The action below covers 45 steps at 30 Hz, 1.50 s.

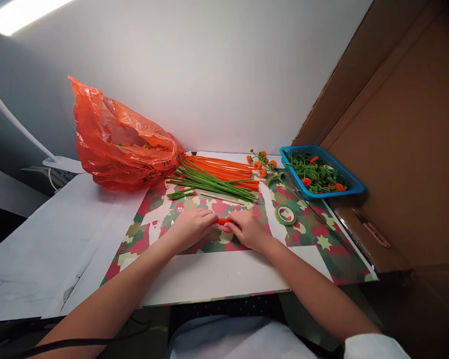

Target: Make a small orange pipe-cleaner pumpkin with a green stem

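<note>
The plastic bag (119, 144) is orange; the pipe cleaners (217, 174) are orange and green; the basket (353, 185) is blue; the tape roll (285, 215) is green; the paper sheet (322, 244) shows red, green and cream camouflage with pale stars.

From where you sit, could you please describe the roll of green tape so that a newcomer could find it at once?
Start at the blue basket against the brown board on the right, then come down onto the camouflage-patterned sheet. The green tape roll lies flat there, just right of the right hand. It is the only ring; the other green pieces nearby are long straight stems.
</note>
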Each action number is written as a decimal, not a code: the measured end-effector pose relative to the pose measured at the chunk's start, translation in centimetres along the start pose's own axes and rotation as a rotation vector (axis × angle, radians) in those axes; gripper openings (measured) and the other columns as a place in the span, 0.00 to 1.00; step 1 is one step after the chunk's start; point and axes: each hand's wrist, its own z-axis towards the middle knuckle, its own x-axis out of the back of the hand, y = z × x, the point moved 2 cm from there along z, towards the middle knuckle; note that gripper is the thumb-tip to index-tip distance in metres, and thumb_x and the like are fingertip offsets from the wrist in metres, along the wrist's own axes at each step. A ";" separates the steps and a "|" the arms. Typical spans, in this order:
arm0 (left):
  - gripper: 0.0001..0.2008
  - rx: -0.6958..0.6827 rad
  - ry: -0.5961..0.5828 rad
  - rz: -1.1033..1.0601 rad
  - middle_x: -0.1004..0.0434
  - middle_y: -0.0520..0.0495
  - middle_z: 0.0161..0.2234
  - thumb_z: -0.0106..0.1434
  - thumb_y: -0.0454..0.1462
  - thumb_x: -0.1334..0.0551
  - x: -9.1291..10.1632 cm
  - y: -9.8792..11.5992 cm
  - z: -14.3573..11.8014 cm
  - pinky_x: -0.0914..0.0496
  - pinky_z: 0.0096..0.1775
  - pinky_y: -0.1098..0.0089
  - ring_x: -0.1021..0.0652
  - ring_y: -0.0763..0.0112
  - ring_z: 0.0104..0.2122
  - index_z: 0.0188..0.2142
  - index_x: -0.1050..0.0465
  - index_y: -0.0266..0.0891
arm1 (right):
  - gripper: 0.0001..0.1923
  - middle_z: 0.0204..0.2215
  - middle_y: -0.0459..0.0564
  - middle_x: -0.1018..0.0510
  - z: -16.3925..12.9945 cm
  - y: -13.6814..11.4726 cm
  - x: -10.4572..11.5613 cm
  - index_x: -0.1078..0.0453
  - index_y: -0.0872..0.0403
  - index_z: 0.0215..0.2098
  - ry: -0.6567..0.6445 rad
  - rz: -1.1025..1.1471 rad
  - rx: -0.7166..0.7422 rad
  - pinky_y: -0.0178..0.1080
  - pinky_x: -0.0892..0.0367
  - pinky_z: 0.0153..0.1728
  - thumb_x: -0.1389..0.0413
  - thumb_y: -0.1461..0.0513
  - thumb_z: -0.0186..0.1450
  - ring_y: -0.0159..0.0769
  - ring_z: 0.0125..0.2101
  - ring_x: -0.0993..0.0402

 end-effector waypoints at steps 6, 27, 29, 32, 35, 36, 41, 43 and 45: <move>0.17 0.068 0.063 -0.007 0.23 0.48 0.27 0.72 0.42 0.51 1.5 -2.1 -0.6 0.38 0.27 0.70 0.26 0.68 0.25 0.33 0.28 0.39 | 0.11 0.21 0.44 0.28 0.3 0.9 2.2 0.32 0.53 0.29 0.045 0.077 -0.038 0.36 0.44 0.33 0.48 0.61 0.70 0.32 0.24 0.35; 0.13 -0.074 0.095 0.023 0.24 0.50 0.28 0.71 0.40 0.47 1.7 0.2 0.0 0.36 0.37 0.65 0.27 0.69 0.28 0.34 0.26 0.41 | 0.16 0.22 0.43 0.27 -0.3 -0.1 1.0 0.36 0.53 0.26 -0.099 0.018 0.035 0.39 0.43 0.40 0.53 0.60 0.72 0.31 0.22 0.40; 0.16 -0.066 0.052 0.013 0.25 0.49 0.27 0.72 0.40 0.48 1.6 0.4 0.1 0.37 0.38 0.63 0.28 0.68 0.27 0.30 0.28 0.40 | 0.14 0.25 0.46 0.24 -0.4 -0.1 0.8 0.34 0.53 0.29 -0.044 -0.023 0.087 0.39 0.43 0.40 0.53 0.60 0.72 0.33 0.26 0.36; 0.20 0.029 -0.055 -0.149 0.27 0.50 0.24 0.72 0.41 0.51 1.2 0.8 0.3 0.37 0.34 0.66 0.29 0.70 0.24 0.26 0.31 0.39 | 0.14 0.28 0.48 0.22 -0.5 0.0 0.6 0.30 0.53 0.35 0.006 -0.097 0.174 0.40 0.44 0.41 0.54 0.60 0.73 0.35 0.30 0.32; 0.22 0.260 -0.210 -0.490 0.31 0.52 0.20 0.72 0.43 0.52 0.6 0.9 0.1 0.37 0.26 0.71 0.30 0.73 0.20 0.24 0.34 0.39 | 0.16 0.28 0.49 0.21 -0.6 0.0 0.6 0.27 0.52 0.40 0.041 -0.156 0.241 0.40 0.44 0.40 0.57 0.59 0.74 0.35 0.30 0.31; 0.22 0.346 -0.274 -0.623 0.32 0.53 0.18 0.71 0.45 0.53 0.5 0.9 -0.1 0.38 0.22 0.72 0.31 0.74 0.18 0.24 0.35 0.39 | 0.17 0.28 0.49 0.21 -0.6 0.0 0.6 0.27 0.52 0.41 0.054 -0.169 0.263 0.40 0.44 0.39 0.57 0.59 0.74 0.35 0.30 0.32; 0.25 0.506 -0.488 -0.943 0.36 0.55 0.17 0.70 0.51 0.54 0.2 1.0 -0.5 0.40 0.17 0.75 0.33 0.76 0.14 0.26 0.33 0.38 | 0.18 0.28 0.50 0.21 -0.7 -0.2 0.6 0.26 0.53 0.44 0.097 -0.191 0.352 0.41 0.41 0.39 0.59 0.62 0.74 0.37 0.30 0.33; 0.25 0.426 -0.384 -0.745 0.34 0.55 0.17 0.71 0.49 0.55 0.4 1.0 -0.3 0.39 0.18 0.75 0.32 0.75 0.15 0.26 0.33 0.38 | 0.18 0.28 0.51 0.21 -0.7 -0.2 0.6 0.26 0.53 0.43 0.092 -0.165 0.317 0.41 0.41 0.38 0.58 0.61 0.74 0.37 0.30 0.32; 0.23 0.311 -0.215 -0.483 0.29 0.52 0.19 0.72 0.46 0.55 0.5 1.2 -0.1 0.36 0.22 0.74 0.28 0.73 0.18 0.28 0.31 0.39 | 0.18 0.27 0.51 0.22 -0.7 0.0 0.6 0.26 0.53 0.42 0.093 -0.116 0.260 0.40 0.40 0.37 0.58 0.60 0.74 0.37 0.30 0.31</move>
